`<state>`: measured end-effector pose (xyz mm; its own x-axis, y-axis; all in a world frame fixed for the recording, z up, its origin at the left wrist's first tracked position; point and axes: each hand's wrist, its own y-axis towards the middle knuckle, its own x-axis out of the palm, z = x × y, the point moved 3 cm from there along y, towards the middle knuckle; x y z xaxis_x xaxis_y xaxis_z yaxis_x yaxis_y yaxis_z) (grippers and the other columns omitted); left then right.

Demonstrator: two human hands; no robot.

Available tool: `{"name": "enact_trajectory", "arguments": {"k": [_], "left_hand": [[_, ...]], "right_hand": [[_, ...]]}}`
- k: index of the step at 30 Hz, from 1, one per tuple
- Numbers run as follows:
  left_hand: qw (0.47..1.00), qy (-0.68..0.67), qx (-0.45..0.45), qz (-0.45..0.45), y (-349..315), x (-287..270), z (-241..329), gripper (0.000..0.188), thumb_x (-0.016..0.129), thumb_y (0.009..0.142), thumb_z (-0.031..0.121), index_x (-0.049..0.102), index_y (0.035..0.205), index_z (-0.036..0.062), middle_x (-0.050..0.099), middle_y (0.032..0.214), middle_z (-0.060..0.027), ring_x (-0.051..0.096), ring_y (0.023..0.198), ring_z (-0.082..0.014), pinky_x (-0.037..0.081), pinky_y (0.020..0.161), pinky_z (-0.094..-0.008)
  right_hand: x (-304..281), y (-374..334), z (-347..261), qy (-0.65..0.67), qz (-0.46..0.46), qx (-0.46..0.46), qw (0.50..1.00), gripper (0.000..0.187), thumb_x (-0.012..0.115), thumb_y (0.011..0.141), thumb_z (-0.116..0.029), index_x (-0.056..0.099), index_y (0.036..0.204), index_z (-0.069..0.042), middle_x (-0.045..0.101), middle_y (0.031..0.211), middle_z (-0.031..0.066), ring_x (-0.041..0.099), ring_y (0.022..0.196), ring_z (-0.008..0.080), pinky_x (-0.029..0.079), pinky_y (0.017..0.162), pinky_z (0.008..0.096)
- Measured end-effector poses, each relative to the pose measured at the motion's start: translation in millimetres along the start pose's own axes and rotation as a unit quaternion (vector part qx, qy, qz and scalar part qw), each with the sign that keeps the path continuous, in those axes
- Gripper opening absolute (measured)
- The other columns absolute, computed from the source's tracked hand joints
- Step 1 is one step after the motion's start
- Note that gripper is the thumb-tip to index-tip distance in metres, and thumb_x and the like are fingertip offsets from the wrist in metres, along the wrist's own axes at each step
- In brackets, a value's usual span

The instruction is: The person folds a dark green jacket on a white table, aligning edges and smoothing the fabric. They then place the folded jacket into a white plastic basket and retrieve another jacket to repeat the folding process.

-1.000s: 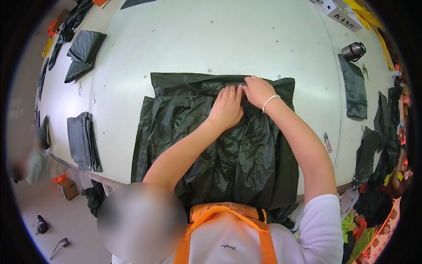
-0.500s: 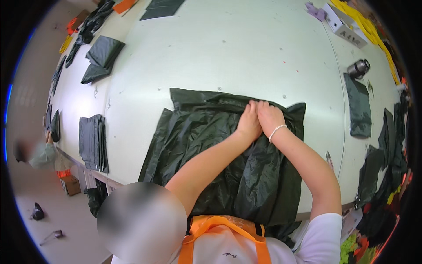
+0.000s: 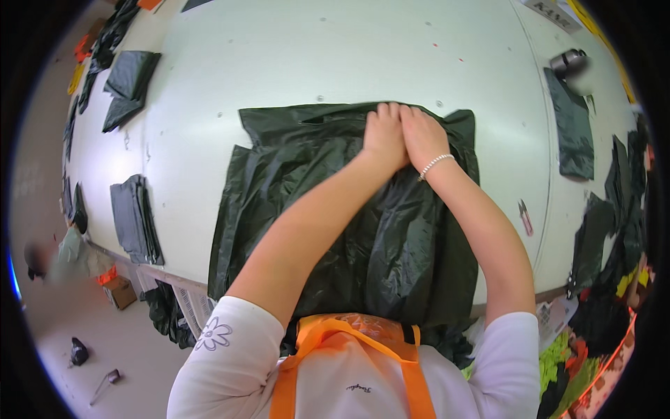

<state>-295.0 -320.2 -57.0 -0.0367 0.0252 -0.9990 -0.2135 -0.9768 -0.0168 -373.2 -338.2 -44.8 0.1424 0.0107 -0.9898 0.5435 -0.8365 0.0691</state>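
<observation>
A large piece of dark green, shiny thin fabric [image 3: 328, 230] lies spread and wrinkled on the pale table in front of me, its near end hanging toward my body. Along its far edge runs a folded strip, with a narrow dark opening left of my hands. My left hand [image 3: 385, 133] and my right hand [image 3: 423, 138] sit side by side on this strip, touching each other. Both have their fingers pressed together and bent over the fabric's far edge. What their fingertips pinch beneath is hidden. A beaded bracelet [image 3: 436, 166] circles my right wrist.
Thread snips [image 3: 526, 218] lie right of my forearm. Folded dark green pieces lie at left [image 3: 136, 220], far left [image 3: 131, 80] and right [image 3: 572, 129], near a metal flask [image 3: 569, 61]. A white box [image 3: 555, 15] stands at far right. Another person [image 3: 66, 255] is beyond the left edge.
The view has shifted, so the table and fabric appear higher. Both hands remain together at the fabric's far edge. The snips beside my right forearm now show more fully.
</observation>
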Motion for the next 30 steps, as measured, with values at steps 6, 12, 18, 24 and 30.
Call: {"name": "enact_trajectory", "arguments": {"k": [6, 12, 18, 24, 30], "left_hand": [[0.994, -0.080, 0.016, 0.068, -12.3, 0.2, 2.1, 0.060, 0.067, 0.068, 0.034, 0.054, 0.120, 0.0080, 0.045, 0.117, -0.0129, 0.042, 0.110, -0.0311, 0.036, 0.089, -0.0448], [0.986, -0.101, 0.060, 0.123, -20.6, 5.4, 5.5, 0.054, 0.066, 0.072, 0.037, 0.054, 0.120, 0.0149, 0.051, 0.117, -0.0085, 0.044, 0.114, -0.0314, 0.031, 0.096, -0.0512], [0.965, -0.228, -0.037, 0.123, 4.4, 6.6, -2.6, 0.041, 0.068, 0.071, 0.037, 0.063, 0.103, 0.0115, 0.056, 0.106, -0.0080, 0.048, 0.110, -0.0278, 0.035, 0.091, -0.0474], [0.923, -0.355, -0.103, 0.109, 13.2, 2.2, -4.3, 0.032, 0.071, 0.075, 0.043, 0.069, 0.079, 0.0108, 0.065, 0.084, 0.0025, 0.055, 0.093, -0.0188, 0.032, 0.093, -0.0385], [0.879, -0.464, -0.092, 0.067, 18.8, 9.6, -11.4, 0.017, 0.065, 0.080, 0.027, 0.070, 0.081, 0.0110, 0.066, 0.079, -0.0013, 0.057, 0.089, -0.0214, 0.031, 0.094, -0.0402]], "right_hand": [[-29.6, -29.8, 56.3, 0.132, 0.134, 0.076, 0.979, 0.034, 0.069, 0.072, -0.006, 0.060, 0.105, -0.007, 0.060, 0.102, 0.0086, 0.053, 0.099, 0.0281, 0.044, 0.088, 0.0369], [16.6, -44.4, 80.9, 0.181, 0.160, 0.074, 0.968, 0.020, 0.071, 0.070, -0.007, 0.066, 0.088, -0.013, 0.060, 0.098, 0.0011, 0.053, 0.097, 0.0232, 0.042, 0.083, 0.0363], [-0.1, -30.3, 70.4, 0.265, 0.203, 0.075, 0.940, 0.010, 0.069, 0.072, -0.007, 0.064, 0.078, -0.012, 0.062, 0.080, -0.0016, 0.055, 0.086, 0.0213, 0.040, 0.079, 0.0359], [-13.0, -28.0, 66.3, 0.304, 0.220, 0.076, 0.924, 0.009, 0.071, 0.068, -0.004, 0.064, 0.071, -0.009, 0.062, 0.075, 0.0002, 0.056, 0.081, 0.0222, 0.042, 0.075, 0.0360], [-13.6, -31.2, 66.8, 0.327, 0.228, 0.104, 0.911, 0.010, 0.072, 0.067, -0.006, 0.064, 0.071, -0.009, 0.062, 0.076, -0.0002, 0.056, 0.081, 0.0215, 0.041, 0.076, 0.0357]]}}
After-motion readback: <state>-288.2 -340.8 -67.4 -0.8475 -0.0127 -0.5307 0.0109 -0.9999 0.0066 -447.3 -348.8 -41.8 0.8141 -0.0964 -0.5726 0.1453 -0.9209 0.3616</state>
